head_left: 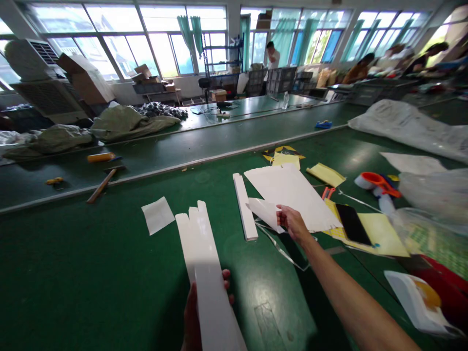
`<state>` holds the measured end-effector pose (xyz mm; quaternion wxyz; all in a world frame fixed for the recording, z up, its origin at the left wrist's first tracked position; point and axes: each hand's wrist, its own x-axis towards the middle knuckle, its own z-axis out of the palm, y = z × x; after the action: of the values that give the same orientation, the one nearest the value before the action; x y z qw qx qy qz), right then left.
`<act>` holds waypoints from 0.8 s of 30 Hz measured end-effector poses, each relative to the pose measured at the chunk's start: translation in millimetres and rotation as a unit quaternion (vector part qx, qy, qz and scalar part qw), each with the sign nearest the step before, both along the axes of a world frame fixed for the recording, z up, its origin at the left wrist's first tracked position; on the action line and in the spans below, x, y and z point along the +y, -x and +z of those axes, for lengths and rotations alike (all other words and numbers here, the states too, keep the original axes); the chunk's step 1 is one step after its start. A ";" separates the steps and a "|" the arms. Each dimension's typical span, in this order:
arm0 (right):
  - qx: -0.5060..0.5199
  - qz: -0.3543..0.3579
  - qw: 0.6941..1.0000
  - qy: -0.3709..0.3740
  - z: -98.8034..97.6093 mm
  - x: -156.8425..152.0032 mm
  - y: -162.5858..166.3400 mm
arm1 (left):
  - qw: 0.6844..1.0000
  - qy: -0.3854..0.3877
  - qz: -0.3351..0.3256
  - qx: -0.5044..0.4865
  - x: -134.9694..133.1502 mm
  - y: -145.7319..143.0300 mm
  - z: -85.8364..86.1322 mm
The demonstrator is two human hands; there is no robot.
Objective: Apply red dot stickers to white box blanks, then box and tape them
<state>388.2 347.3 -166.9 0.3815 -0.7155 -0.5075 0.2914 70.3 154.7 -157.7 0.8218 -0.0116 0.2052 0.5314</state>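
Observation:
My left hand (191, 314) is wrapped round a long white folded carton (210, 273), thumb on one side and fingertips on the other. Tabs stick up at the carton's far end, which points away from me. To the right, my right hand (291, 222) has its fingers closed on the edge of a small white sheet of paper (263, 210), raised at a slant. Beside that sheet lies a narrow white box (244, 207), closed and flat on the table. A large white sheet (292, 192) spreads out just beyond my right hand.
The green table (109, 273) also bears a square white paper (158, 215), a hammer (104, 185), a black phone (353, 223) on yellow paper, orange-handled scissors (328, 193), a tape dispenser (376, 183) and plastic bags (431, 195) at right. People sit far right.

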 end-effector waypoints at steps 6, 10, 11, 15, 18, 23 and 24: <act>-0.160 -0.009 0.987 -0.004 -14.9 7.2 -24.6 | 0.999 0.028 0.011 0.028 -8.8 6.8 -11.5; -0.300 0.032 0.953 0.009 -25.8 13.8 -26.9 | 0.998 0.051 0.005 0.048 -11.5 6.1 -11.1; -0.326 0.039 0.944 0.015 -28.2 14.6 -25.7 | 0.997 0.057 0.004 0.056 -11.8 5.6 -10.2; -0.401 0.062 0.913 0.040 -31.6 17.9 -24.4 | 0.994 0.079 0.006 0.081 -13.6 5.4 -5.4; -0.434 0.085 0.895 0.059 -27.2 22.5 -32.6 | 0.992 0.091 0.014 0.085 -16.0 7.4 -2.6; -0.474 0.137 0.866 0.078 -18.3 27.5 -47.9 | 0.990 0.090 0.004 0.112 -18.4 9.3 1.1; -0.482 0.142 0.861 0.079 -17.6 27.2 -48.1 | 0.989 0.087 -0.006 0.120 -18.2 8.6 2.1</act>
<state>436.3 374.6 -184.6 -0.0140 -0.7144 -0.6996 -0.0003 61.7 136.4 -155.6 0.7903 -0.0187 0.3477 0.5042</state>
